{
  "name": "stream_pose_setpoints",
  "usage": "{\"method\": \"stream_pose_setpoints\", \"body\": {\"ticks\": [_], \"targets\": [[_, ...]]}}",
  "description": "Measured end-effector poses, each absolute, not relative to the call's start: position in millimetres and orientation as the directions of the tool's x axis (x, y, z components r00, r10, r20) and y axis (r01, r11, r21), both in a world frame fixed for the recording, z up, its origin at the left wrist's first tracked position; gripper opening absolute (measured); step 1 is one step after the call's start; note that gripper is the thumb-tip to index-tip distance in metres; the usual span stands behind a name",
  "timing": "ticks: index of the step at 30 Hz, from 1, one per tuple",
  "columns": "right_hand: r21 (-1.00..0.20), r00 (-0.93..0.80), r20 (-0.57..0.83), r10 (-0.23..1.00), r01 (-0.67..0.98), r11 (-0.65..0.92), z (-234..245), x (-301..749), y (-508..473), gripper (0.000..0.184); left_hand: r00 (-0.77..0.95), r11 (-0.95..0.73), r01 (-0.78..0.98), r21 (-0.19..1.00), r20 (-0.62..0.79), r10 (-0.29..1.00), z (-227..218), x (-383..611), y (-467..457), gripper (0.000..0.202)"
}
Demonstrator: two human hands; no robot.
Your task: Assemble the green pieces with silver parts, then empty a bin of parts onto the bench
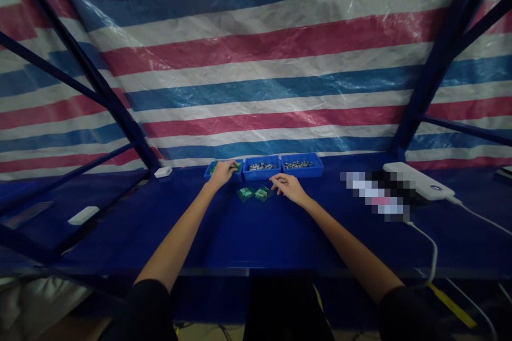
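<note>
A dark blue tabletop (248, 240) spreads across the view, its near edge just in front of the person's body. Behind it hangs a tarp (264, 58) striped in red, white and blue, creased and shiny in places, and a blue metal frame (92, 72) slants up at both sides.

Three blue bins stand in a row at the back: the left bin (239, 176) contains green pieces, while the middle bin (262, 175) and the right bin (303, 172) contain small silvery parts, too many to count. Two green pieces (254, 193) lie side by side on the tabletop, just in front of the bins.

Two bare hands are at work. The left hand (223, 173) is over the left bin, fingers bent down; the right hand (290, 188) is just beside the right-hand green piece, fingers partly curled. At this size I can't make out whether either grip has anything in it.

To the right are one white power bank (418, 180) with a cable and one pixelated object (376, 195). Two small white items lie at the left, a box (163, 172) and a longer block (83, 216).
</note>
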State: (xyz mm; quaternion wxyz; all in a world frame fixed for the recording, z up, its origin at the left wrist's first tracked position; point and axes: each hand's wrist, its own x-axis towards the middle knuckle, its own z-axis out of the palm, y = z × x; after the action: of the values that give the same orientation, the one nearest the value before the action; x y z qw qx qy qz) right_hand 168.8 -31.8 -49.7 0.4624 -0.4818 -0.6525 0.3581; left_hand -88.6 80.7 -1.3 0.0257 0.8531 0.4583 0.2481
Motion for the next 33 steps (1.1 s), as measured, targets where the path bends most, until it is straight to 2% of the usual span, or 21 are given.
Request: {"method": "stream_pose_setpoints", "body": {"ticks": [3, 6, 8, 10, 13, 17, 22, 28, 33], "targets": [[-0.785, -0.121, 0.338, 0.933, 0.511, 0.35, -53.4, 166.0, -36.5, 0.029, 0.427, -0.545, 0.799, 0.253, 0.4, 0.811, -2.4, -85.5, 77.6, 0.013], [-0.656, -0.159, 0.35, 0.923, 0.662, 0.363, -58.6, 161.7, -41.2, 0.045, 0.415, -0.535, 0.813, 0.227, 0.419, 0.808, 2.8, -78.4, 59.9, 0.02], [-0.6, -0.187, 0.327, 0.926, 0.716, 0.356, -61.3, 158.9, -43.7, 0.056, 0.423, -0.552, 0.809, 0.199, 0.454, 0.784, 2.7, -70.6, 38.5, 0.027], [-0.569, -0.209, 0.314, 0.926, 0.739, 0.359, -62.8, 156.8, -45.0, 0.06, 0.44, -0.575, 0.805, 0.147, 0.503, 0.744, -5.4, -61.3, 13.5, 0.03], [-0.58, -0.197, 0.3, 0.934, 0.739, 0.342, -63.0, 155.1, -45.2, 0.05, 0.45, -0.546, 0.831, 0.106, 0.448, 0.772, -31.1, -48.2, -18.6, 0.031], [-0.608, -0.185, 0.28, 0.942, 0.725, 0.323, -61.4, 154.2, -44.3, 0.033, 0.405, -0.477, 0.865, 0.154, 0.346, 0.847, -60.5, -33.6, -38.3, 0.036], [-0.624, -0.116, 0.273, 0.955, 0.735, 0.267, -60.6, 160.0, -40.9, 0.037, 0.5, -0.549, 0.831, 0.095, 0.307, 0.81, -53.1, -10.2, -40.0, 0.029], [-0.75, -0.065, 0.275, 0.959, 0.609, 0.256, -67.7, 181.4, -29.8, 0.046, 0.492, -0.548, 0.832, 0.088, 0.337, 0.802, -46.8, 8.4, -31.9, 0.029], [-0.645, -0.167, 0.404, 0.899, 0.646, 0.409, -69.6, 178.7, -28.8, 0.024, 0.453, -0.528, 0.837, 0.145, 0.357, 0.817, -49.7, -0.7, -26.5, 0.02]]}}
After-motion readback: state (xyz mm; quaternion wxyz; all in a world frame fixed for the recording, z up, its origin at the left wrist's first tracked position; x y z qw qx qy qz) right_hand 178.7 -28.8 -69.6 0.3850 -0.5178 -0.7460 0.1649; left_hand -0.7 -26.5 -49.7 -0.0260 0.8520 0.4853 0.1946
